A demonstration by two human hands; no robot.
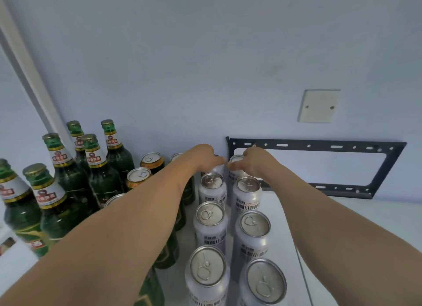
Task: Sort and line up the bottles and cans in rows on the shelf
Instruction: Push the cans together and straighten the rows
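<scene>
White cans stand in two rows on the white shelf (356, 216), running from the front towards the wall. My left hand (202, 156) reaches to the back of the left row and covers the rearmost white can (218, 168). My right hand (255, 160) grips the top of the rearmost can (236, 158) of the right row. Closer cans such as a white can (212, 187) and a white can (247, 191) stand upright. Green bottles (100, 166) with gold caps stand at the left. Green cans (151, 160) with gold rims sit between bottles and white cans, partly hidden by my left arm.
A black metal bracket (319, 146) is fixed to the wall behind the shelf at the right. A cream cover plate (318, 106) sits on the wall above it. The right part of the shelf top shows bare white surface.
</scene>
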